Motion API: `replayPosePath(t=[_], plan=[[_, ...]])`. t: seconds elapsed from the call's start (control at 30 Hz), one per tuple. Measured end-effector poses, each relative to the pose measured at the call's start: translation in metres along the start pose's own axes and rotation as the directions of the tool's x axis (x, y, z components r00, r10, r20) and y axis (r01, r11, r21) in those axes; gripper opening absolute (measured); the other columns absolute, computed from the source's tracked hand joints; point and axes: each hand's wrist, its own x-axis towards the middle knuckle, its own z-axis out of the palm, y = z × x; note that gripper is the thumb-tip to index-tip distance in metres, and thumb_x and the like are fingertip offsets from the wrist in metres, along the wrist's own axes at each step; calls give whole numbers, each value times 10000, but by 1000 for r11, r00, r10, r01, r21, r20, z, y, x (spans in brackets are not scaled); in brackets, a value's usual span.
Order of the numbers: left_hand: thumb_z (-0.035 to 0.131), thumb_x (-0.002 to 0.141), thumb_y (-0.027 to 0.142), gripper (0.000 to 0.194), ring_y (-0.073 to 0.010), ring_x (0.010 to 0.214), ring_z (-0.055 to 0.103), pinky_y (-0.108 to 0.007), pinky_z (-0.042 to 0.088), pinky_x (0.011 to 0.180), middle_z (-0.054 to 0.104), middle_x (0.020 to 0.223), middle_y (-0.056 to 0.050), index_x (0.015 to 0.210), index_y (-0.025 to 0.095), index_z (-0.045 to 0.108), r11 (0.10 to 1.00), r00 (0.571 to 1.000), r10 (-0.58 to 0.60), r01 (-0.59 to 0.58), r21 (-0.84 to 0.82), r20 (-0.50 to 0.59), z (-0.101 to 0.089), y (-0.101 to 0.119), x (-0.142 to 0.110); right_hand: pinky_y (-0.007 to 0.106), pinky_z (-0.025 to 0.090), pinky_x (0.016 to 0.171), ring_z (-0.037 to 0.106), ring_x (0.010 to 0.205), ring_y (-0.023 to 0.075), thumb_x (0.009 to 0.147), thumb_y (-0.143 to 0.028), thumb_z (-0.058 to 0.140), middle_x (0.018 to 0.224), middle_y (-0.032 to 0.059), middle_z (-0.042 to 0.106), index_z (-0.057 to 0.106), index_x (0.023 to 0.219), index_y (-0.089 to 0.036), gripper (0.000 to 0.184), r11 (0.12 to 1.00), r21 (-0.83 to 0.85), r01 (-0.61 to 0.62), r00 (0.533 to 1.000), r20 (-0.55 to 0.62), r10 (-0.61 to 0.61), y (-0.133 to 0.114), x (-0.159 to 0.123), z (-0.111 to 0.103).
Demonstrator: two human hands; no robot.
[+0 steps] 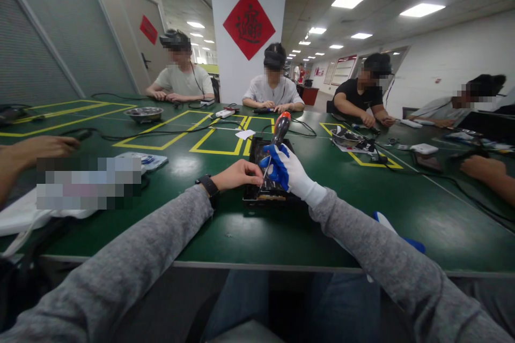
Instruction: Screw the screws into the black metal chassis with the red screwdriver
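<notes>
My right hand (287,169), in a white glove with blue coating, is closed around a screwdriver (282,127) with a black handle and orange-red end. Its thin metal shaft slants down toward a black rectangular case (251,199) on the table. My left hand (238,174), bare and with a dark watch (209,186) at the wrist, pinches its thumb and fingers together beside the shaft's lower end. Anything small between those fingertips cannot be made out. Both hands are over the case and hide much of its inside.
On the green table (225,236), a second glove (398,231) lies by my right forearm. Metal bowls (144,113), cables and a white power strip (225,113) sit farther off. Other people sit around the table, with one person's hand (44,150) at left and another's (485,167) at right.
</notes>
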Motion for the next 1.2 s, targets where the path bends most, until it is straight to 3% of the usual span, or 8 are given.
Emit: replayPosePath(t=[0.3, 0.5, 0.73, 0.83, 1.03, 1.2], plan=[[734, 631, 293, 237, -101, 657, 566, -213, 451, 655, 648, 720, -36, 724, 89, 657, 999, 1000, -13, 13, 41, 6, 1, 4, 0, 143, 422, 380, 519, 417, 56, 726, -397, 634, 588, -57, 577, 470, 867, -198, 294, 998, -30, 57, 997, -44, -58, -5, -5, 7], [653, 728, 341, 274, -142, 796, 604, -260, 463, 780, 673, 842, -90, 832, 89, 685, 1000, 994, 27, -25, -16, 103, -1, 3, -1, 202, 468, 414, 546, 466, 81, 808, -434, 507, 654, -22, 595, 522, 952, -180, 293, 986, 133, -100, 992, 95, 88, 2, 4, -2], [668, 710, 342, 272, -129, 743, 593, -234, 460, 721, 668, 813, -72, 806, 88, 678, 997, 998, 15, -20, 70, 67, 1, 2, 1, 159, 433, 425, 509, 462, 47, 775, -383, 577, 674, -31, 605, 515, 968, -185, 284, 998, 58, 32, 999, 40, -35, 1, 0, 1], [679, 698, 332, 257, -112, 697, 574, -214, 452, 681, 654, 755, -52, 769, 86, 679, 994, 997, 33, -40, 104, 69, 0, 2, 0, 149, 423, 417, 514, 451, 48, 758, -388, 602, 653, -43, 606, 478, 980, -204, 314, 999, 34, 34, 999, 38, -36, 0, 0, 2], [612, 765, 344, 280, -144, 833, 600, -249, 454, 798, 671, 879, -97, 849, 88, 690, 994, 987, 77, -87, 65, 142, -1, 5, -1, 192, 448, 389, 529, 421, 77, 843, -408, 466, 647, -23, 610, 494, 1000, -179, 278, 989, 111, -94, 991, 105, 82, 0, 6, -2], [674, 703, 330, 269, -147, 791, 619, -264, 478, 746, 678, 867, -91, 810, 85, 644, 1000, 995, 7, -7, 5, 98, 2, 5, 0, 181, 427, 372, 523, 414, 70, 831, -352, 501, 672, -22, 616, 515, 1024, -168, 267, 998, 66, -13, 996, 90, 7, 1, 3, -3]])
